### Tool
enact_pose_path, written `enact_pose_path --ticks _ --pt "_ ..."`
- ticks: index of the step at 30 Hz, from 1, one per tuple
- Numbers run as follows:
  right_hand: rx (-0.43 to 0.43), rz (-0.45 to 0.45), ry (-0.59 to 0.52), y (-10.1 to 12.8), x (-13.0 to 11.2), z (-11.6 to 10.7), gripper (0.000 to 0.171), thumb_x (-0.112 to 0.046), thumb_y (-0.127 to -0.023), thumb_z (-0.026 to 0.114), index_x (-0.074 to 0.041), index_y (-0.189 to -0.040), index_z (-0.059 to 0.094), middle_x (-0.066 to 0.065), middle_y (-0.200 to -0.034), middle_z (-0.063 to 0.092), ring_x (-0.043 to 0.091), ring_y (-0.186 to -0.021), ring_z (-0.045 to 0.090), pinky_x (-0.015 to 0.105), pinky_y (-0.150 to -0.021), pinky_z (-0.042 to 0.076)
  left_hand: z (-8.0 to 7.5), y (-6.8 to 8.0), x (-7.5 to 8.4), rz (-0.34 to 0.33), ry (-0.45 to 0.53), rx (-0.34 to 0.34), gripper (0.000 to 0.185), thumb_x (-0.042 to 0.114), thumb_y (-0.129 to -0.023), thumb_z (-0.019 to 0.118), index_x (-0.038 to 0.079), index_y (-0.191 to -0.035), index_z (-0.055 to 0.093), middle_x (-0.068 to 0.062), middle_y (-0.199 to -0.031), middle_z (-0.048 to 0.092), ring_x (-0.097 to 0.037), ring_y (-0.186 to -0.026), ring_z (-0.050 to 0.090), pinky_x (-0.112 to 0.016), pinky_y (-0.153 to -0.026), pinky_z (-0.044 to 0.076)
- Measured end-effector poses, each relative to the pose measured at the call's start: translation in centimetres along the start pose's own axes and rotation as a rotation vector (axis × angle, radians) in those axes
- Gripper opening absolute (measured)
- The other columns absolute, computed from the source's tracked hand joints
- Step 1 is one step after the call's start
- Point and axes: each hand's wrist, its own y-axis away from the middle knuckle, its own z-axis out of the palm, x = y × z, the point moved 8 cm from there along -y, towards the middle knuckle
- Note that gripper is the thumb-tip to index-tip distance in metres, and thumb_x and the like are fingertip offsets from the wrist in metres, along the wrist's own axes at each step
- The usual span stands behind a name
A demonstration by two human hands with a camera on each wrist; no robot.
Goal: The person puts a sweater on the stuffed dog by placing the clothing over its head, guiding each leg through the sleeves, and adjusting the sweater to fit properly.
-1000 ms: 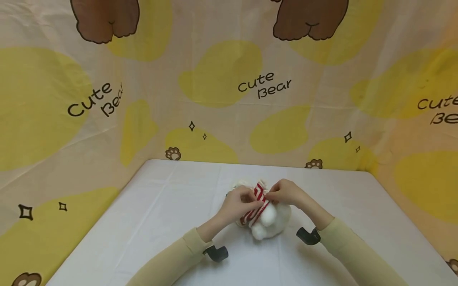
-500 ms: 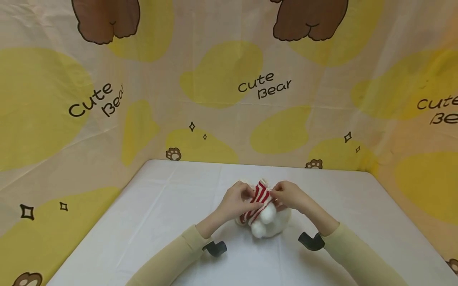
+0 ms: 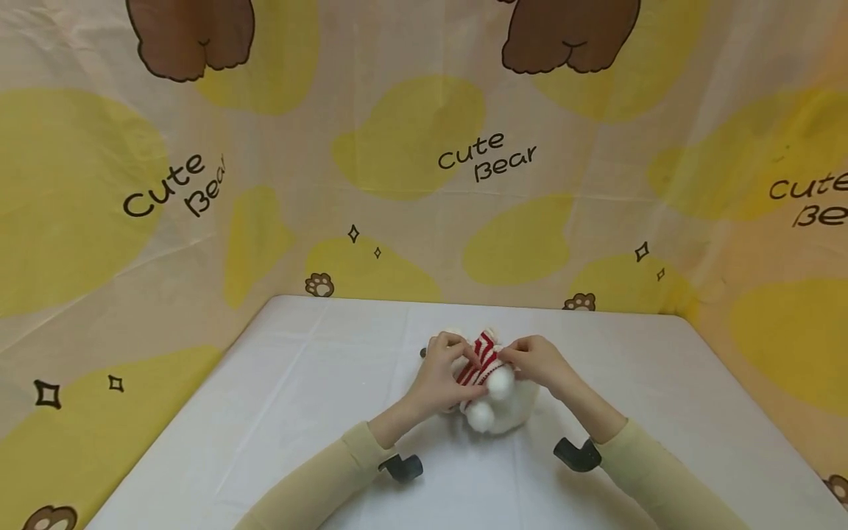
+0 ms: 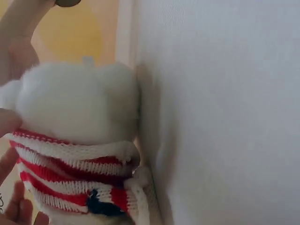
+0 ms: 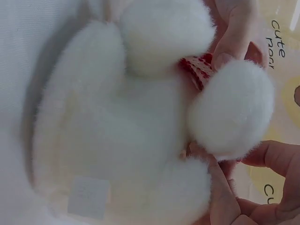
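White plush toy (image 3: 505, 401) lying mid-table (image 3: 278, 412), red-and-white striped knit garment (image 3: 482, 361) drawn further over its body than a second ago. Left hand (image 3: 445, 377) and right hand (image 3: 538, 361) pinching the knit's edges, dressing apparently progressing.

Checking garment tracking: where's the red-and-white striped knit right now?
In the head view, the striped knit sits mid-table on the white plush toy, pinched between the left hand and right hand, just above the toy's two round paws.
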Motion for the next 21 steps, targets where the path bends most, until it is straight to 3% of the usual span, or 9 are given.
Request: enact_pose_path --ticks 2,5,9,12,16,21 --pt "0.005 0.005 -0.008 0.0 0.0 0.0 0.024 -0.017 -0.087 0.059 0.005 -0.092 0.066 0.012 -0.095 0.064 0.019 -0.089 0.059 0.032 -0.073 0.056 -0.1 0.2 0.5 0.05 0.001 0.03 0.022 0.018 -0.067 0.083 0.018 -0.079 0.064 0.001 -0.096 0.05 -0.015 -0.099 0.042 -0.03 -0.084 0.038" --pt "0.008 0.008 -0.016 0.1 0.0 0.0 0.023 -0.016 -0.087 0.059 0.005 -0.093 0.066 0.012 -0.095 0.064 0.019 -0.089 0.059 0.031 -0.072 0.056 0.1 0.4 0.9 0.101 0.04 0.0 0.015 0.014 -0.069 0.082 0.016 -0.074 0.067 0.002 -0.079 0.054 -0.01 -0.084 0.045 -0.021 -0.073 0.038" --pt "0.009 -0.01 0.005 0.2 -0.1 0.1 0.021 -0.016 -0.088 0.06 0.004 -0.091 0.065 0.011 -0.092 0.065 0.017 -0.084 0.061 0.03 -0.07 0.056 0.8 0.7 1.7 0.156 0.13 -0.149 0.014 0.013 -0.071 0.082 0.012 -0.072 0.068 0.0 -0.07 0.058 -0.008 -0.073 0.047 -0.015 -0.062 0.037" --pt "0.005 -0.035 0.042 0.4 -0.4 0.1 0.021 -0.018 -0.088 0.061 0.003 -0.089 0.065 0.01 -0.088 0.066 0.016 -0.08 0.062 0.029 -0.068 0.055 1.5 0.9 1.8 0.173 0.133 -0.231 0.016 0.014 -0.071 0.083 0.011 -0.07 0.068 0.001 -0.07 0.06 -0.006 -0.071 0.048 -0.014 -0.06 0.04" --pt "0.0 -0.069 0.071 0.7 -0.9 -0.1 0.021 -0.018 -0.088 0.062 0.002 -0.09 0.066 0.01 -0.088 0.067 0.015 -0.077 0.064 0.029 -0.067 0.055 1.9 0.8 0.8 0.132 0.091 -0.24 0.017 0.016 -0.071 0.083 0.014 -0.07 0.065 0.004 -0.072 0.058 -0.002 -0.073 0.046 -0.014 -0.062 0.041" --pt "-0.051 -0.112 0.025 1.0 -1.6 -0.6 0.024 -0.017 -0.09 0.062 0.005 -0.099 0.067 0.016 -0.096 0.069 0.02 -0.084 0.067 0.033 -0.068 0.057 1.8 0.7 0.3 0.055 0.122 -0.204 0.022 0.022 -0.073 0.082 0.015 -0.073 0.06 0.003 -0.068 0.051 -0.004 -0.068 0.045 -0.015 -0.06 0.038"
